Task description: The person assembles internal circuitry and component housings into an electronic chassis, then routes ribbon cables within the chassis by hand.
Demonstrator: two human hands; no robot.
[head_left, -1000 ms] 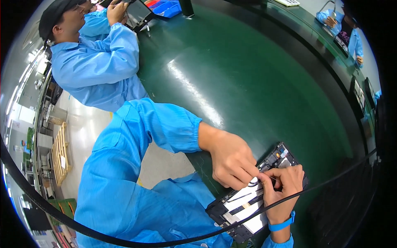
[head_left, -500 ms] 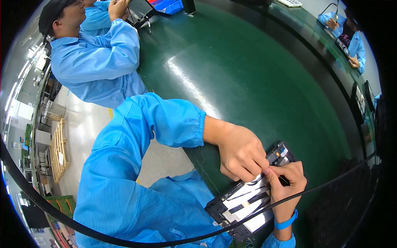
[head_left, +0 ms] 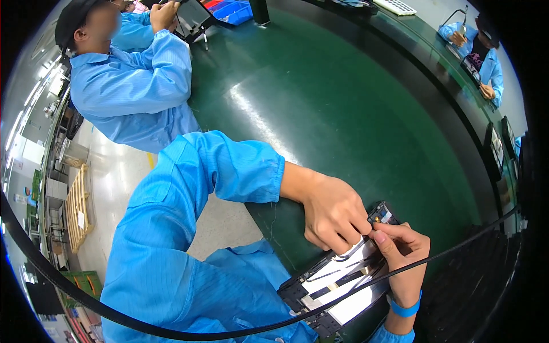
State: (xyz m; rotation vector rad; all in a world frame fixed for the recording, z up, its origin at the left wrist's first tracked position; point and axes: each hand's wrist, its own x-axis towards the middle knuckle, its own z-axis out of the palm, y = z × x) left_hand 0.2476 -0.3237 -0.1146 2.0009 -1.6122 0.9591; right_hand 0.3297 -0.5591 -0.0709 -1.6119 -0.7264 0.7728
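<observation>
An opened, flat electronic device (head_left: 349, 306) with a black frame, silvery-white panel, dark strips and thin black cables lies tilted at the table's near edge. Over its far part, my left hand (head_left: 336, 216) is closed in a pinch, knuckles up. My right hand (head_left: 409, 260), with a blue wristband (head_left: 406, 308), comes in from the right with thumb and forefinger pinched close to the left fingertips. Whatever sits between the fingers is too small or hidden to name. Just beyond them shows the device's far end with small circuit parts (head_left: 384, 212).
The green tabletop (head_left: 331, 108) stretches ahead. A black cable (head_left: 246, 333) arcs across the lower view. At the left, a person in a blue coat (head_left: 131, 86) holds a dark device near a blue bin (head_left: 235, 12). Another person (head_left: 486, 63) works at the far right.
My right hand has shifted slightly right and down, its thumb and fingers a little farther from the left hand. The device has moved slightly lower, and more of its silvery panel shows.
</observation>
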